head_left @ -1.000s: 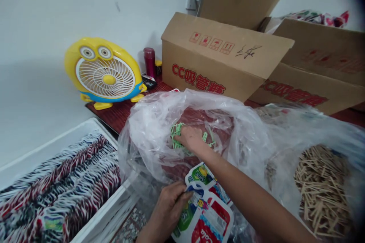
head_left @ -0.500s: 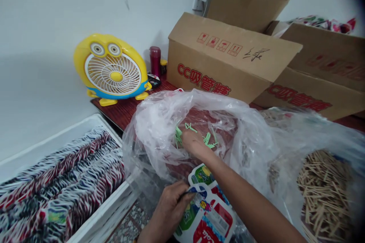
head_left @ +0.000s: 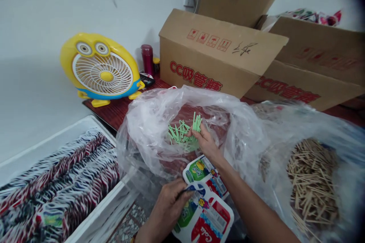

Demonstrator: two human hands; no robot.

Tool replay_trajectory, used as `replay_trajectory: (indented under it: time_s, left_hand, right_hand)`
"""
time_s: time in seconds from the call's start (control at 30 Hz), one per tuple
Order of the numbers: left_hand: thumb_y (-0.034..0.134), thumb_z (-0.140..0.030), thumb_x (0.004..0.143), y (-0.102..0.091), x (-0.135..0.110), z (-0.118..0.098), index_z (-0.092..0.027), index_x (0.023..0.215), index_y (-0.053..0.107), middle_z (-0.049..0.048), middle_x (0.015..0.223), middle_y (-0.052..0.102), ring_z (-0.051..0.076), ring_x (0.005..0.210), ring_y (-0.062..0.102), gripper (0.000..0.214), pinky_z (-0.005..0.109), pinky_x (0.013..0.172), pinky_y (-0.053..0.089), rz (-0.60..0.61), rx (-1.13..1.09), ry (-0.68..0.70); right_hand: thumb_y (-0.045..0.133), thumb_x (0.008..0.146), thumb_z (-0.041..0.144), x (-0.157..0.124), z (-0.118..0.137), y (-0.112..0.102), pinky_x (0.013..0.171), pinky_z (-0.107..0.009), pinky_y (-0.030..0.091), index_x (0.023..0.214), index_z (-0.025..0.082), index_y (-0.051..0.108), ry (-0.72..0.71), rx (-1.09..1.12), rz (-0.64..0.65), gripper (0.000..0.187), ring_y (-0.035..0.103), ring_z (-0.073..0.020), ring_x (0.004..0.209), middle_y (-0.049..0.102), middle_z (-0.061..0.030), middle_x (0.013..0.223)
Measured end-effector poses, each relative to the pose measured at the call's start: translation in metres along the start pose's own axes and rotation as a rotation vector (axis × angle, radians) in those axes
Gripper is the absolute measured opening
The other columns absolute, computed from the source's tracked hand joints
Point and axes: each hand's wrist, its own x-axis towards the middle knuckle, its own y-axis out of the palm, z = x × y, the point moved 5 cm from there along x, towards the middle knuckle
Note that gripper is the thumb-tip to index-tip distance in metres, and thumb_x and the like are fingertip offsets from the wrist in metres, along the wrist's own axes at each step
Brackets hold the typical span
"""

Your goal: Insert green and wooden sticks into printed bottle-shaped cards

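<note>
Currently, right hand (head_left: 207,142) clamps thin green plastic sticks (head_left: 179,134) inside clear plastic bag (head_left: 148,121); left hand (head_left: 168,207) pinches colourful printed packs (head_left: 208,216).

The right grip (head_left: 207,143) reaches into a clear plastic bag (head_left: 145,121) and pinches a bunch of green sticks (head_left: 181,134). The left grip (head_left: 168,209) holds printed plastic trays (head_left: 205,216) just below the bag. A yellow fan (head_left: 99,70) stands on the worktop (head_left: 114,110) behind.

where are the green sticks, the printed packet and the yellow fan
green sticks (head_left: 196,122): head view, middle of the raised bunch
printed packet (head_left: 210,216): head view, its white and red front
yellow fan (head_left: 106,76): head view, centre of grille
</note>
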Motion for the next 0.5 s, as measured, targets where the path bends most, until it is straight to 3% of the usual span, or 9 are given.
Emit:
replay_trajectory:
  time_s: [0.23, 0.37, 0.5]
  left_hand:
    - [0.05, -0.032, 0.093, 0.011, 0.003, -0.007, -0.015, 0.071, 0.059, 0.0007, 0.073, 0.057, 0.011, 0.068, 0.049, 0.029, 0.02, 0.065, 0.036, 0.047, -0.016, -0.045]
    - [0.051, -0.032, 0.092, 0.012, 0.002, -0.007, -0.015, 0.071, 0.059, 0.0009, 0.074, 0.058, 0.011, 0.068, 0.049, 0.028, 0.019, 0.064, 0.037, 0.049, -0.018, -0.054]
    - [0.05, -0.031, 0.092, 0.011, 0.001, -0.006, -0.015, 0.071, 0.058, 0.0005, 0.073, 0.057, 0.011, 0.067, 0.049, 0.028, 0.019, 0.063, 0.037, 0.035, -0.01, -0.049]
  right_hand:
    - [0.05, 0.084, 0.035, -0.014, -0.021, -0.001, 0.078, -0.032, 0.043, 0.089, 0.023, 0.062, 0.043, 0.078, -0.046, 0.018, 0.06, -0.0191, 0.079, 0.068, -0.002, 0.083]
    - [0.051, 0.083, 0.037, -0.003, -0.014, -0.008, 0.073, -0.031, 0.044, 0.088, 0.021, 0.063, 0.003, 0.1, -0.074, 0.021, 0.059, -0.0188, 0.075, 0.067, -0.0017, 0.079]
    - [0.053, 0.083, 0.036, 0.001, -0.005, -0.014, 0.071, -0.029, 0.042, 0.085, 0.022, 0.062, -0.048, -0.015, -0.121, 0.017, 0.055, -0.0179, 0.075, 0.064, -0.0002, 0.081]
